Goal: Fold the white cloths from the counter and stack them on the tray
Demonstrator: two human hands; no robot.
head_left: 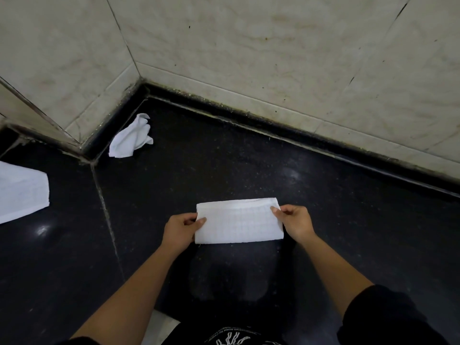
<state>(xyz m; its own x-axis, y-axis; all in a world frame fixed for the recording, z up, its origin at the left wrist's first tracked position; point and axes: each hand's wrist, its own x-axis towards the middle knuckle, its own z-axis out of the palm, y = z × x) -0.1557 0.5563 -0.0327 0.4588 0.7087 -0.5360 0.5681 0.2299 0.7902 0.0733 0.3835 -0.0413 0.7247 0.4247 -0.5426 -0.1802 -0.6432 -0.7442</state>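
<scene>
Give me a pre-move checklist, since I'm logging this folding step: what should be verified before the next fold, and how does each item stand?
1. Left hand pinches the folded cloth at its left end: ok.
2. Right hand pinches its right end: ok.
3. Cloth edges roughly lined up: ok.
4. Counter around it free of other things: ok.
5. Tray in view for stacking: cannot tell; only a white pile shows at the left edge.
6. All cloths folded: not ok; a crumpled cloth lies in the corner.
</scene>
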